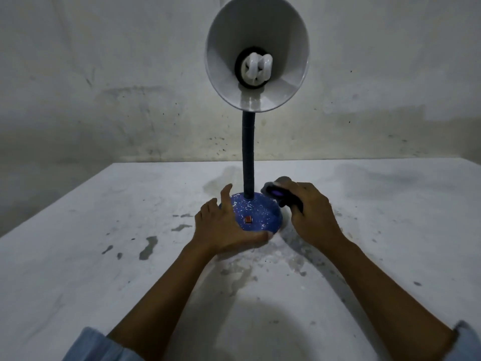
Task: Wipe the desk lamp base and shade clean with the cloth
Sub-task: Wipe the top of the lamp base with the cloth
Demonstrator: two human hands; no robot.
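Observation:
A desk lamp stands mid-table, with a round blue speckled base [256,212], a red switch [248,219] on its front, a dark flexible neck [248,157] and a white shade [283,48] that faces me with the bulb [256,65] inside. My left hand [223,227] cups the base's left and front edge with fingers spread, the thumb under the front rim. My right hand [311,214] grips a dark bunched cloth [279,195] and holds it against the base's right rear edge, beside the neck.
The lamp stands on a white table [104,256] marked with grey stains and wet patches, mostly left of and in front of the base. A stained pale wall [104,87] rises just behind the table's far edge.

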